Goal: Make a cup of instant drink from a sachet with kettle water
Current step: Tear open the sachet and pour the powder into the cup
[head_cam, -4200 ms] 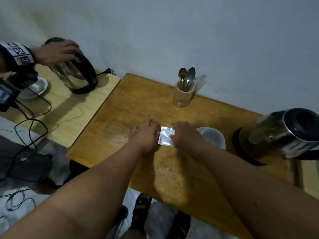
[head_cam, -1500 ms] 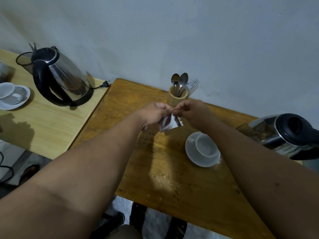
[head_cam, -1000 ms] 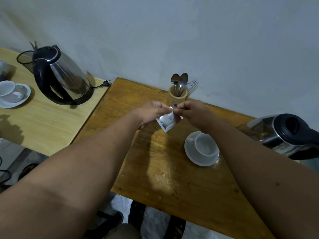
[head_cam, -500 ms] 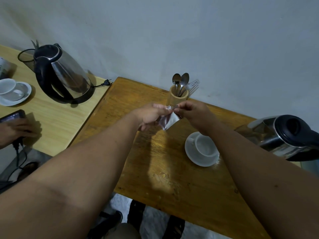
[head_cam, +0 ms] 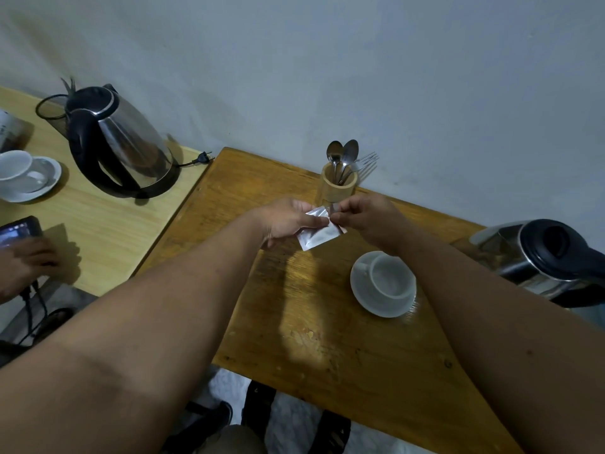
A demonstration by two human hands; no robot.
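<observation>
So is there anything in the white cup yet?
Empty, it seems: the white cup sits upright on its saucer with only a pale inside showing, while both hands hold the sachet above the table.

Two kettles point(head_cam: 121, 142) point(head_cam: 543, 257), two cups point(head_cam: 391, 278) point(head_cam: 14, 165), two spoons point(head_cam: 342, 155), one fork point(head_cam: 365, 160), one sachet point(head_cam: 319, 232).

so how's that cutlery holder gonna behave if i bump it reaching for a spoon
The cutlery holder looks narrow and tall, so it probably tips fairly easily. The spoons and fork stand well above its rim, likely making it top-heavy. It sits near the wall, which may catch it.
</observation>
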